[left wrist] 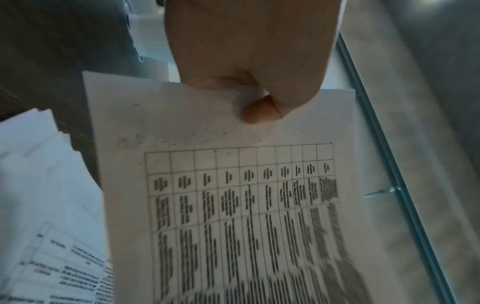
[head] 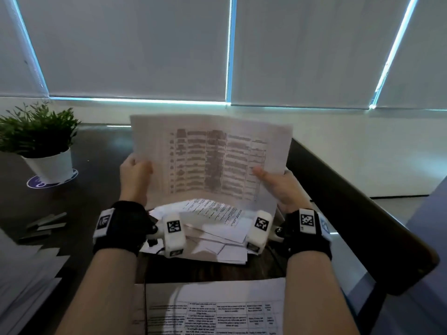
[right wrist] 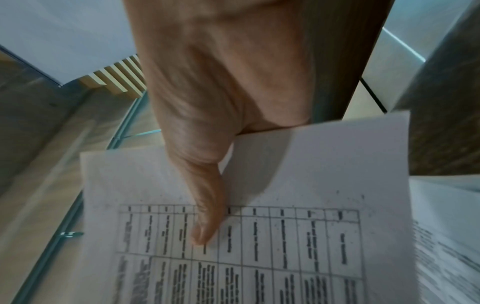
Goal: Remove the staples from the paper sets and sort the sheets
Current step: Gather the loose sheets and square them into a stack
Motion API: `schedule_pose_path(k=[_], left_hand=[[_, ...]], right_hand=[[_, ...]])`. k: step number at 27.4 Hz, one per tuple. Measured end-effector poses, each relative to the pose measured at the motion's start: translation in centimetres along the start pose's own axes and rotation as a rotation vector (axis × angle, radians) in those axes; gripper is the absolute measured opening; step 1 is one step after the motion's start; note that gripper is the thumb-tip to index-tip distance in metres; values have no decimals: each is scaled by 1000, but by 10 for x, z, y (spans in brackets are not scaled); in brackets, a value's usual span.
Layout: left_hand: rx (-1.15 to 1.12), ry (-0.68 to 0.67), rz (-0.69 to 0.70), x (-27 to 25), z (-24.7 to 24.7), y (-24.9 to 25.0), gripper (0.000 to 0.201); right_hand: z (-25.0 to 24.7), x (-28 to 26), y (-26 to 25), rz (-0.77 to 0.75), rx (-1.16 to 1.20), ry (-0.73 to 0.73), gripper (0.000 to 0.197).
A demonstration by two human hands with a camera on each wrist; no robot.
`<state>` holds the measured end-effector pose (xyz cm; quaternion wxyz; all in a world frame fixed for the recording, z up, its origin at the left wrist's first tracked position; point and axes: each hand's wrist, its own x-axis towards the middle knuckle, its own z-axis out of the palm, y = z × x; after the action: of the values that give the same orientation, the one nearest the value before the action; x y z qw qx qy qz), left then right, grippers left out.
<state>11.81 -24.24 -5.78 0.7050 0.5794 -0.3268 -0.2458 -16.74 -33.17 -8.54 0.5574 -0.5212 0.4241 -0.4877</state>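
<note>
A printed paper set [head: 210, 160] with a table on it is held up above the dark desk, tilted toward me. My left hand [head: 135, 170] pinches its left edge, thumb in front, as the left wrist view shows with the left hand [left wrist: 259, 107] on the paper set [left wrist: 233, 205]. My right hand [head: 273, 182] grips the right edge, its thumb pressed flat on the table print; in the right wrist view the right hand [right wrist: 207, 216] lies on the paper set [right wrist: 259, 246]. Whether a staple holds the sheets cannot be seen.
A messy heap of loose sheets [head: 212, 228] lies under the held set. More printed pages [head: 217, 308] lie at the near edge, another stack [head: 21, 281] at the left. Staple strips [head: 46, 223] lie left of my wrist. A potted plant [head: 41, 146] stands far left.
</note>
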Motion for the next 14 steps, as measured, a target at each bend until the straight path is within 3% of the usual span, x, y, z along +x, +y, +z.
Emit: schedule_pose_path(k=[3,5,8,11,14], left_hand=[[55,14,-107,4,-4,-18,18],[98,18,-151,-3,-4,-34,16],[60,0,-33,-7,1,-10,21],[-9,-17,54,-2,12,38,30],[45,6,125,-2,12,75,34]], right_hand=[[1,-8,13,43,-48,-11,49],[5,-10,22,63,-154,-19,47],[8,-13,-8,-2,-31,54,26],[0,-26,-53,-170,25,143,26],[-6,-47,-79,-236,-1,158,31]])
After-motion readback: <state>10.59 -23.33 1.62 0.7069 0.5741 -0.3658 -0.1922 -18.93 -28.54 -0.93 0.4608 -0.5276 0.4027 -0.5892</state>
